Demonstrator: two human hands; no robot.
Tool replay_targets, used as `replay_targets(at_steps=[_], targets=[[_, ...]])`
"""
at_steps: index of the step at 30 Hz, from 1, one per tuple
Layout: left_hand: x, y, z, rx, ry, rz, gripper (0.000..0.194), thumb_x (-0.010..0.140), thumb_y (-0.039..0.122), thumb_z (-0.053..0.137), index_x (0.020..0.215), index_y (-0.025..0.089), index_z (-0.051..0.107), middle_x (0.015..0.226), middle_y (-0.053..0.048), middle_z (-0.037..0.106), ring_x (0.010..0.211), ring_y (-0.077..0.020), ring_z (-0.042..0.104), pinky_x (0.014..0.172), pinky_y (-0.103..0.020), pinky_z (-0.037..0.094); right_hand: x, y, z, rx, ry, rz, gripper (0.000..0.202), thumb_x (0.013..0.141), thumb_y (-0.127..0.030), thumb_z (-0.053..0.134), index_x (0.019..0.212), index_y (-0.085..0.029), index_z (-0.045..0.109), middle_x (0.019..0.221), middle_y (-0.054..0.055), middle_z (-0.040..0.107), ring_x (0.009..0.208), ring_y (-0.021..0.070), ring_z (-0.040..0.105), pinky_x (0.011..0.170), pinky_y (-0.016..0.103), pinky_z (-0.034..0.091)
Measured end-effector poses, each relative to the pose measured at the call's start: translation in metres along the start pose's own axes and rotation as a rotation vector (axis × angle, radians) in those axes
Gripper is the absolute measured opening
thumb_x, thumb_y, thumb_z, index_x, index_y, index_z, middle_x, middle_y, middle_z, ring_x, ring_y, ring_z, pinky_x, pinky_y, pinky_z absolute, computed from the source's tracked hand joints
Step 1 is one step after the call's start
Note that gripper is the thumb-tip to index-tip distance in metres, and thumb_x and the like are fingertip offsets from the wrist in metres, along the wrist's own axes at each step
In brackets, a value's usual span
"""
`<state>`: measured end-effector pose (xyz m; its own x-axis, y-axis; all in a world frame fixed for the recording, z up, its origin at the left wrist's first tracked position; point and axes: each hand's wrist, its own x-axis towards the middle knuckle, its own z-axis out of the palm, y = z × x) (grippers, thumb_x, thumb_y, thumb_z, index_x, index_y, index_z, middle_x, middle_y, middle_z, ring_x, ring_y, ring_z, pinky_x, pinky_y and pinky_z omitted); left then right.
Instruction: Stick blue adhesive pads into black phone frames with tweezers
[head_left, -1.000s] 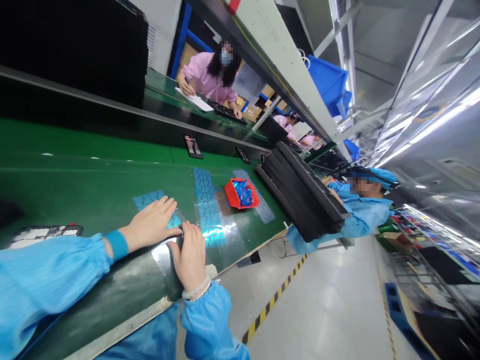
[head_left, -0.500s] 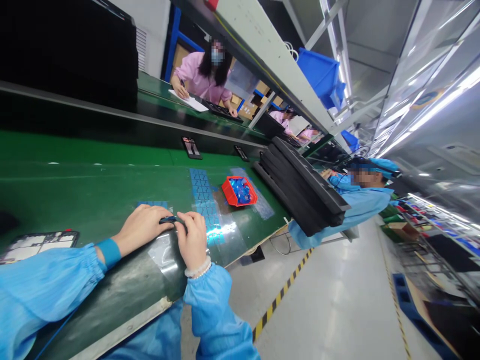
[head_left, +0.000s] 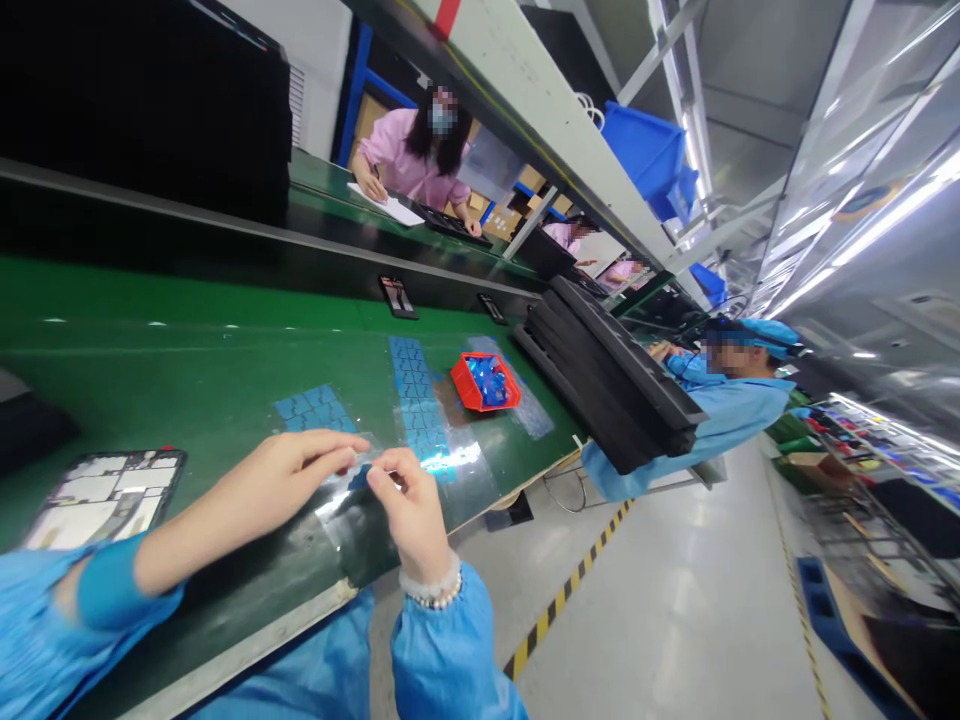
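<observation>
Pinching small blue piece (head_left: 361, 478) at ten o'clock of nearer right hand (head_left: 412, 505); holding left hand (head_left: 296, 468) slightly parted at piece's nine; cannot tell left grip or long axis.

Pinches blue film (head_left: 361, 478) in right hand (head_left: 412, 505); extends left hand (head_left: 296, 468) just beside it, over bench (head_left: 187, 380), near blue sheet (head_left: 315, 408).

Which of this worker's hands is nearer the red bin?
The right. The right hand is below and left of the red bin in the picture; the left hand is farther left, on the right hand's far side from it.
</observation>
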<state>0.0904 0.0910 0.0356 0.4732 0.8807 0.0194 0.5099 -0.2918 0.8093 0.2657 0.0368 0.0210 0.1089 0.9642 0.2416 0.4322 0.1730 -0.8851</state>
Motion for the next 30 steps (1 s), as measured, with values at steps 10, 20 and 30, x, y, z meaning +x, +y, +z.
replay_targets(at_steps=[10, 20, 30], targets=[[-0.077, -0.002, -0.021, -0.319, 0.203, -0.343, 0.041, 0.061, 0.065, 0.064, 0.077, 0.029, 0.076, 0.075, 0.000, 0.077, 0.061, -0.0204, 0.069, 0.057, -0.026, 0.057, -0.028, -0.042, 0.052, 0.289, -0.128, 0.132, 0.009, 0.077, -0.024, 0.066, 0.069, -0.021, 0.069, 0.078, 0.001, 0.059, 0.084, 0.0166, 0.058, 0.083, 0.031, 0.048], [-0.111, -0.018, -0.022, -0.382, 0.578, -0.665, 0.057, 0.064, 0.077, 0.055, 0.084, 0.026, 0.070, 0.048, 0.005, 0.056, 0.038, -0.0129, 0.046, 0.035, -0.023, 0.034, -0.047, -0.058, 0.098, 0.494, -0.083, 0.294, 0.027, 0.070, -0.030, 0.069, 0.095, -0.020, 0.072, 0.082, 0.002, 0.064, 0.066, 0.0126, 0.059, 0.059, 0.024, 0.051], [-0.140, -0.050, -0.011, 0.164, 0.616, -0.478, 0.070, 0.080, 0.071, 0.031, 0.119, 0.021, 0.060, 0.122, -0.015, 0.064, 0.109, -0.0357, 0.063, 0.090, -0.049, 0.052, -0.053, -0.047, 0.114, 0.565, -0.095, 0.438, 0.022, 0.075, -0.039, 0.066, 0.069, -0.019, 0.058, 0.055, -0.005, 0.048, 0.052, 0.0102, 0.046, 0.052, 0.022, 0.040]])
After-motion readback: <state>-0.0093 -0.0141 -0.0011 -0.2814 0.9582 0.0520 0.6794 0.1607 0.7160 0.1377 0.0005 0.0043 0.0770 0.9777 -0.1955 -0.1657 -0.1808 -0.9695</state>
